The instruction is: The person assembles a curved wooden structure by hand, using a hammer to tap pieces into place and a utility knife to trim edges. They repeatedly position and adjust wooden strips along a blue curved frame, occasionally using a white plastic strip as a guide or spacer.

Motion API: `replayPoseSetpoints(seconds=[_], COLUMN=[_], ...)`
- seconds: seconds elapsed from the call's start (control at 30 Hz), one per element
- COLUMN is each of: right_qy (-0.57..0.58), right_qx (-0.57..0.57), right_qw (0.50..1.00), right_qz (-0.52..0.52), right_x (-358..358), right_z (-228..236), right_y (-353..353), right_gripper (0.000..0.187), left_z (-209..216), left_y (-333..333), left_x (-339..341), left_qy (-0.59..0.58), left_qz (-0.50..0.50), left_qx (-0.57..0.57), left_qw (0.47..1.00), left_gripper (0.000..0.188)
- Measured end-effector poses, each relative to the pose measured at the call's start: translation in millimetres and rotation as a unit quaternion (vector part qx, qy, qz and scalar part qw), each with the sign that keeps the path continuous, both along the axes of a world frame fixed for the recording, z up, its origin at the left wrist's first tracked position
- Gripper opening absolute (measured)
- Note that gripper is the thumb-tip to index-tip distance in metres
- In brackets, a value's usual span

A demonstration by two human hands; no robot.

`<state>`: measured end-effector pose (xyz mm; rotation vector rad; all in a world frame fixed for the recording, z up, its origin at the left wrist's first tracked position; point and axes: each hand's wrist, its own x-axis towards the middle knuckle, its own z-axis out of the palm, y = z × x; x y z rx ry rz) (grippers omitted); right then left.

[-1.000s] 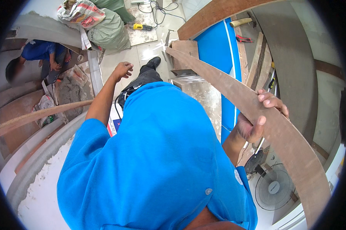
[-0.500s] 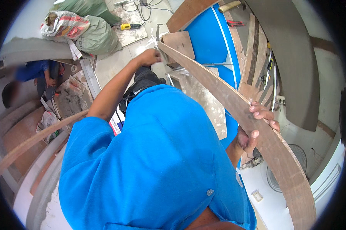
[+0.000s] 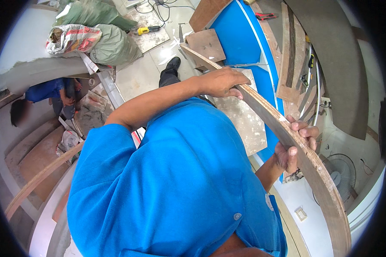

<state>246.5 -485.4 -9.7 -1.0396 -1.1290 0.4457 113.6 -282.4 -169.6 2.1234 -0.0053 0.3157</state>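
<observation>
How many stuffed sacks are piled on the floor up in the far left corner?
3: a dark green sack at the top, a printed white sack at left, and a pale green sack beside it. Others may be hidden behind.

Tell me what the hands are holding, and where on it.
Both hold one curved wooden strip: left hand grips near its far end, right hand around its middle.

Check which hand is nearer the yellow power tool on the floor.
Left. The left hand grips the curved wooden strip toward its far end, closer to the yellow power tool. The right hand grips the strip lower down, farther away.
</observation>
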Motion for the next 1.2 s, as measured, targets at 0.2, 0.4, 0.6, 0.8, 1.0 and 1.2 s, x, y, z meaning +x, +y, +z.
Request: replayPoseSetpoints(seconds=[0.2,0.4,0.6,0.8,1.0,1.2], right_qy=[0.000,0.021,0.012,-0.018,-0.012,-0.018], right_qx=[0.000,0.014,0.014,-0.013,0.026,-0.032], right_qw=[0.993,0.937,0.921,0.875,0.876,0.865], right_qz=[0.119,0.348,0.388,0.484,0.481,0.500], right_x=[6.9,9.2,-6.6,-5.0,-20.2,-22.2], right_z=[4.2,3.2,10.1,17.7,15.9,22.1], right_y=[9.6,34.2,52.4,65.9,71.7,70.8], right_gripper=[0.056,0.035,0.018,0.022,0.028,0.015], left_z=[2.2,-2.9,1.9,15.3,12.2,9.9], left_y=[3.7,1.7,-3.7,-0.7,-4.9,-4.3], left_x=[-9.4,-38.3,-52.5,-58.7,-62.7,-66.6], left_qy=[0.004,-0.039,-0.056,-0.026,-0.027,-0.034], left_qz=[0.020,0.043,0.093,0.055,0.061,0.057], left_qx=[-0.006,0.033,0.025,0.091,0.133,0.119], left_qw=[1.000,0.998,0.994,0.994,0.989,0.991], left_gripper=[0.037,0.033,0.041,0.050,0.065,0.065])
